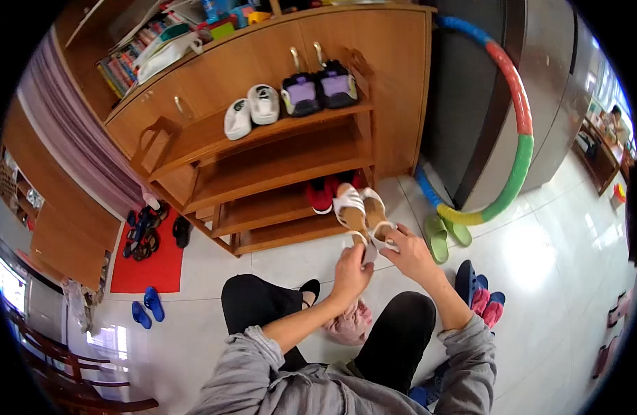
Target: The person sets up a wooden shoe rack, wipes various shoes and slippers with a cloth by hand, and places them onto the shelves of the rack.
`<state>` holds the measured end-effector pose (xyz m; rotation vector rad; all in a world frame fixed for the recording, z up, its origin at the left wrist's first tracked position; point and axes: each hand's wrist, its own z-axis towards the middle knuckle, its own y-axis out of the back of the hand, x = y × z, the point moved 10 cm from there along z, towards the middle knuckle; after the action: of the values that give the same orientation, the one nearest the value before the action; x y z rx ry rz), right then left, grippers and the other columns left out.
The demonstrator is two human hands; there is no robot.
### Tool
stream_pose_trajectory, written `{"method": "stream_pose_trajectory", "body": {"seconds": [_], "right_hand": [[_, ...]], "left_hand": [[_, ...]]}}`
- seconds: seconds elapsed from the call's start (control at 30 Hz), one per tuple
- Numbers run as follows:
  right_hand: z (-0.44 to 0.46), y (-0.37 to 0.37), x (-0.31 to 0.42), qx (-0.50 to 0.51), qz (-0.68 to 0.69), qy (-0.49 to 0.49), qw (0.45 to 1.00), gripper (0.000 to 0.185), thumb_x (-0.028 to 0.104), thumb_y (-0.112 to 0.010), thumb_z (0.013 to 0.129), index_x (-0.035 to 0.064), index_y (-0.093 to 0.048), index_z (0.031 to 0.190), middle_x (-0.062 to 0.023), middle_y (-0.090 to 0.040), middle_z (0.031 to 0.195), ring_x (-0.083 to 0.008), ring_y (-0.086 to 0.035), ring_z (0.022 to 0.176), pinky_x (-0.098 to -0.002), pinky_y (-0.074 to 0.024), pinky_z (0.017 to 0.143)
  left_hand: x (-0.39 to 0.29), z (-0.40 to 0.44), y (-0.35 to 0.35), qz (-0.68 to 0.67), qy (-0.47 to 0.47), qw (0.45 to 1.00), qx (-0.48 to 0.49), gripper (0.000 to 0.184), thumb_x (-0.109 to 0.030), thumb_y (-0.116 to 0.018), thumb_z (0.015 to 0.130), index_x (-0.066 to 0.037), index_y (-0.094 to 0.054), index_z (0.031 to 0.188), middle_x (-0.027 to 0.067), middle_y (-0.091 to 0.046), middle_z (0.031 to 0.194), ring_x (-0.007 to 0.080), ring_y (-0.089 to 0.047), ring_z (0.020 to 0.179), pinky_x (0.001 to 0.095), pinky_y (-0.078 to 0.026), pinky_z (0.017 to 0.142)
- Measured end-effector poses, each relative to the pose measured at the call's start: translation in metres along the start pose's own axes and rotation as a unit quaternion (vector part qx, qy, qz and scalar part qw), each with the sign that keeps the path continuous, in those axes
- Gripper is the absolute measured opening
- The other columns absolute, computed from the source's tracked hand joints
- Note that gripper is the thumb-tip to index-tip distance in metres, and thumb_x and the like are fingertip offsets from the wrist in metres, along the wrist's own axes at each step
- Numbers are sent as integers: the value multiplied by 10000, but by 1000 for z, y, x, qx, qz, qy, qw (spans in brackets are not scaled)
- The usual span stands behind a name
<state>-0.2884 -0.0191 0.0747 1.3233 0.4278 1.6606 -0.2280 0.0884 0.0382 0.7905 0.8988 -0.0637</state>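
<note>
Head view shows the left hand (353,271) with fingers and thumb closed around the heel end of one white-strapped sandal with a tan insole (351,216). Beside it, the right hand (409,257) pinches the heel end of the matching white-strapped sandal (376,207); both toes point away from the hands. Below the left hand lies a crumpled pink cloth (351,324). Right of the hands, on the floor, are lime-green slippers (436,238). Just beyond the sandals, red shoes (319,196) sit low at a brown wooden shoe rack (277,160). Farther ahead of the hands, its top shelf carries white shoes (264,104) and black-and-purple shoes (302,93). A multicoloured segmented hoop (521,107) stands ahead and to their right.
</note>
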Motion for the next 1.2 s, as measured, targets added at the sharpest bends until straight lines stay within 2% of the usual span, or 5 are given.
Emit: {"method": "stream_pose_trajectory", "body": {"seconds": [0.27, 0.57, 0.63, 0.9, 1.2], "right_hand": [[71, 23, 125, -113, 58, 106, 986, 196, 73, -653, 721, 58, -555, 889, -297, -397, 1277, -407, -579, 908, -402, -490, 712], [193, -11, 225, -153, 108, 180, 966, 204, 127, -637, 765, 45, -529, 916, -306, -445, 1206, -433, -550, 932, -448, -472, 716], [235, -34, 237, -112, 172, 117, 972, 227, 142, -634, 772, 41, -532, 948, -300, -454, 1198, -423, -561, 904, -445, -474, 721], [354, -110, 256, -122, 96, 111, 982, 346, 172, -601, 800, 40, -475, 1094, -229, -501, 1121, -393, -559, 915, -435, -470, 778], [380, -121, 254, -87, 26, 108, 990, 363, 129, -572, 783, 91, -437, 1118, -205, -559, 1078, -389, -569, 922, -470, -466, 755]], "left_hand": [[-39, 22, 157, 42, -148, 970, -186, 249, 19, -625, 662, -14, -485, 866, 154, -515, 800, 353, -488, 768, 429, -378, 667], [-14, 79, 308, 86, -165, 947, -262, 220, 5, -621, 658, -4, -524, 856, 151, -548, 809, 355, -506, 770, 416, -413, 665], [-1, 101, 346, 99, -168, 938, -287, 195, 0, -605, 648, -1, -532, 829, 147, -557, 794, 346, -512, 777, 416, -420, 670], [109, 206, 410, 164, -38, 962, -213, 233, -132, -583, 661, -10, -617, 857, 179, -596, 826, 358, -563, 815, 413, -453, 715], [126, 259, 417, 300, 59, 938, -162, 219, -162, -587, 657, -28, -631, 824, 198, -623, 824, 353, -603, 804, 414, -479, 712]]}}
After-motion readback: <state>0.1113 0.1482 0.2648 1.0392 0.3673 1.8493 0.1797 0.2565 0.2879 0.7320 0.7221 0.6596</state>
